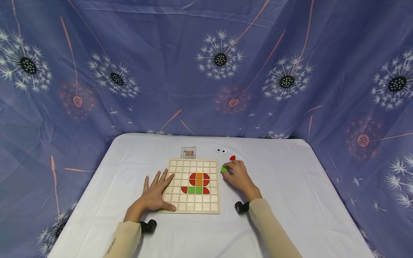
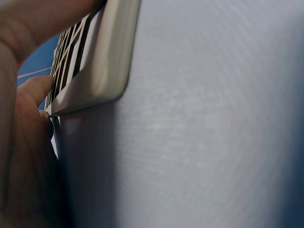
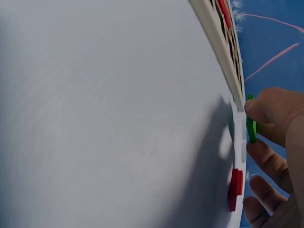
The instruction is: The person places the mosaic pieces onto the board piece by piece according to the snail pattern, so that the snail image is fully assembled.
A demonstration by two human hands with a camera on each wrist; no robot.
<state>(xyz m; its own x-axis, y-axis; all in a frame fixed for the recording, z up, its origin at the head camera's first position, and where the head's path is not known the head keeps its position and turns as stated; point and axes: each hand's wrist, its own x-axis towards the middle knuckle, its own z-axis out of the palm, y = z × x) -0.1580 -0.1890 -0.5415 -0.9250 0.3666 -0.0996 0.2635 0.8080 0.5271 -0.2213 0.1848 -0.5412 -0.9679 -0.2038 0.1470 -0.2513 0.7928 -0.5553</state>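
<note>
A wooden grid board [image 1: 178, 206] lies on the table, with red, orange and green tiles in its middle cells. My left hand [image 1: 155, 195] rests spread on the board's left edge, its thumb near the front corner; the left wrist view shows the thumb and a finger touching the frame [image 2: 110, 71]. Just right of the board, my right hand [image 1: 238, 176] pinches a green tile [image 1: 223, 169] between thumb and fingers. In the right wrist view that green tile [image 3: 251, 121] is held edge-on, above the table. A red tile [image 1: 232, 157] lies just beyond the right hand.
Behind the board lies a small picture card [image 1: 188, 152] showing a gridded coloured figure. Two googly-eye pieces [image 1: 221, 151] sit to its right. A white cloth covers the table [image 1: 284, 172], and a blue dandelion-patterned curtain [image 1: 180, 71] hangs around it.
</note>
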